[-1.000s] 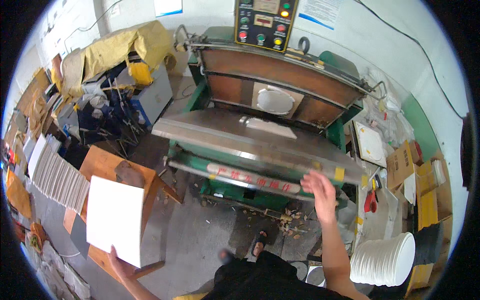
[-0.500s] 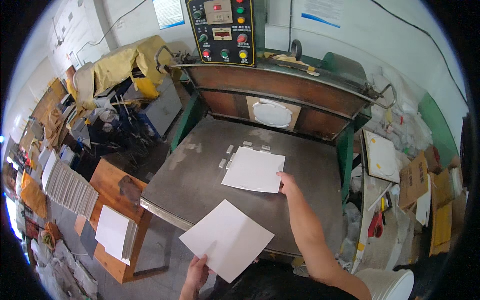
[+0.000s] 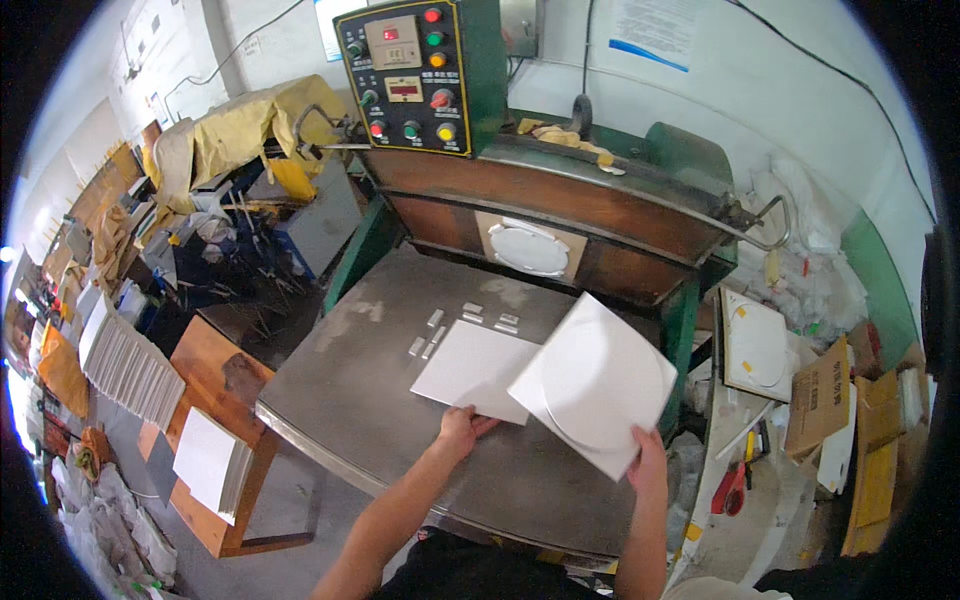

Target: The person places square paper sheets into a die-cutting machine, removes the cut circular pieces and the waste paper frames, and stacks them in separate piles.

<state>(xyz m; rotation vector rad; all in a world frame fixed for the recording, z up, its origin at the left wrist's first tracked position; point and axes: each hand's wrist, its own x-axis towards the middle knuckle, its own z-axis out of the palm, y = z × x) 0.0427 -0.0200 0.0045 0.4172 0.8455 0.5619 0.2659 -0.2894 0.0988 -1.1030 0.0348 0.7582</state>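
Observation:
My left hand point(image 3: 461, 432) is closed on the near edge of a plain white square sheet point(image 3: 478, 370), which lies over the grey metal bed point(image 3: 345, 390) of a press. The sheet's far left edges are close to several small pale stop blocks point(image 3: 428, 350). To its right, my right hand point(image 3: 648, 455) grips the lower right corner of another white square board point(image 3: 600, 385), held tilted above the bed. A large round outline shows on that board. Whether it is cut right through cannot be told.
Behind the bed rises the press's brown upper plate point(image 3: 440, 225) with a white round die board, under a control panel point(image 3: 410, 85). Left stands a wooden bench point(image 3: 205, 365) with stacked white sheets point(image 3: 213, 462). Red-handled scissors point(image 3: 735, 490) lie on the right-hand ledge.
My left hand has brought its plain sheet forward onto the bed by the stop blocks. My right hand has drawn the other board off to the right and lifted it.

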